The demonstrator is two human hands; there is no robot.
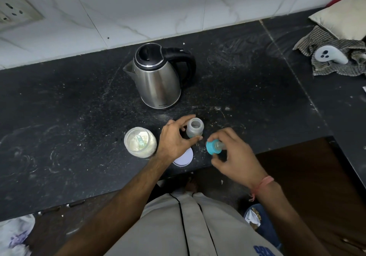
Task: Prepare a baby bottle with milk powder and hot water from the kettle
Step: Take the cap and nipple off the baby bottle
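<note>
A small clear baby bottle [195,127] stands uncapped on the black counter [79,117], just in front of the steel kettle [158,79]. My left hand [175,138] curls around the bottle's left side, thumb and fingers spread near it, apparently not gripping. My right hand [233,152] holds the blue bottle cap with its teat [213,146] to the right of the bottle. An open jar of milk powder [140,142] with a green scoop inside stands left of my left hand. The jar's white lid [184,159] lies flat partly under my left wrist.
The kettle's lid is closed, handle pointing right, spout left. A checked cloth with a white controller [330,56] lies at the far right beside a cushion [344,14]. A wall socket [13,10] sits top left. The counter's front edge runs just below my hands.
</note>
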